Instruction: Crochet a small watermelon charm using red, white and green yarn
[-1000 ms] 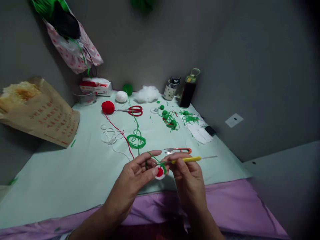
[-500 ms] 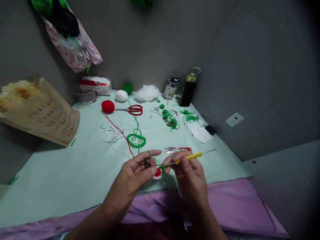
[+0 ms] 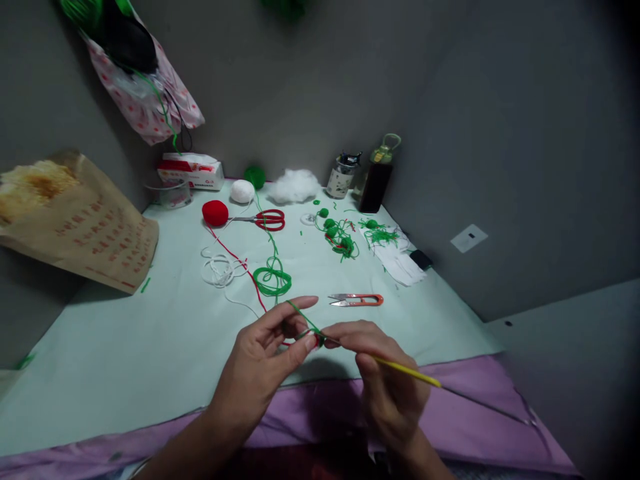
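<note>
My left hand [image 3: 267,353] pinches a small round crochet piece [image 3: 318,341] of red, white and green between thumb and fingers, mostly hidden now. Green yarn [image 3: 301,312] runs over its raised index finger down to the piece. In my right hand [image 3: 387,373] is a crochet hook with a yellow handle [image 3: 407,372], its rear end pointing down to the right. The hook's front end meets the piece beside my left thumb. Just beyond my hands lie orange thread snips [image 3: 367,300]. Loose coils of green yarn [image 3: 273,281] and white yarn [image 3: 219,271] rest farther left.
Red-handled scissors [image 3: 270,220], a red yarn ball [image 3: 215,213], a white ball [image 3: 243,192] and white stuffing [image 3: 295,187] lie toward the back. A paper bag [image 3: 110,240] stands left; a bottle [image 3: 377,180] and pen cup [image 3: 341,179] stand back right.
My right hand has turned and lowered, swinging the hook's rear end from up-right to down-right. The crochet piece has tilted, showing less of its face. The snips are now fully uncovered.
</note>
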Motion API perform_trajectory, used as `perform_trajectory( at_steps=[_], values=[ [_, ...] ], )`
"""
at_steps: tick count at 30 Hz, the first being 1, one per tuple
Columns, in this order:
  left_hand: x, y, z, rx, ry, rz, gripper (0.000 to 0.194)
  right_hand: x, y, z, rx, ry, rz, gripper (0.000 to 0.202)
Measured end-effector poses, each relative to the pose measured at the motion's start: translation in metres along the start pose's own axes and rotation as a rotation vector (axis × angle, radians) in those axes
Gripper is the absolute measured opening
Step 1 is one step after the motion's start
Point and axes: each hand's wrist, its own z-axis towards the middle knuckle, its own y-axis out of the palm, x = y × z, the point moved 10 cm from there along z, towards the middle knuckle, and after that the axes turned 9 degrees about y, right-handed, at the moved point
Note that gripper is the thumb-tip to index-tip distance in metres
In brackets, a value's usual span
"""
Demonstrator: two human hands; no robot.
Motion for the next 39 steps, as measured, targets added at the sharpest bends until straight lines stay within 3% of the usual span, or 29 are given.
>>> perform_trajectory(
  at_steps=[10,14,16,18,20,23,25,28,31,35,39],
  values=[
    [-0.004,-0.002,0.001,0.014,0.033,-0.002,0.037,-0.002,0.009,0.000,0.043,-0.062,-0.142,0.032],
    [-0.009,0.003,-0.002,0.012,-0.004,-0.111,0.052,-0.012,0.022,-0.009,0.041,-0.204,-0.476,0.040],
    [-0.018,0.009,-0.004,-0.013,-0.093,-0.247,0.062,-0.017,0.027,-0.014,0.045,-0.285,-0.610,0.046],
    [-0.027,0.015,-0.006,-0.040,-0.218,-0.386,0.065,-0.017,0.022,-0.014,0.081,-0.277,-0.547,0.044],
    [-0.030,0.015,-0.005,-0.038,-0.282,-0.450,0.060,-0.007,0.009,-0.007,0.132,-0.139,-0.335,0.036],
    [-0.026,0.008,-0.001,-0.011,-0.227,-0.411,0.051,0.014,-0.006,0.003,0.211,0.084,0.038,0.028],
    [-0.023,0.007,0.001,-0.035,-0.176,-0.350,0.049,0.020,-0.004,0.009,0.200,0.145,0.148,0.023],
    [-0.022,0.008,0.001,-0.067,-0.102,-0.236,0.045,0.021,0.001,0.014,0.178,0.162,0.074,0.021],
    [-0.021,0.008,0.003,-0.045,-0.044,-0.210,0.050,0.012,0.005,0.009,0.178,0.072,-0.118,0.027],
    [-0.027,0.017,0.003,-0.045,-0.162,-0.406,0.052,-0.001,0.016,0.001,0.096,-0.110,-0.305,0.041],
    [-0.033,0.020,0.002,-0.044,-0.295,-0.499,0.046,0.024,-0.010,0.007,0.266,0.138,0.025,0.024]
  ],
)
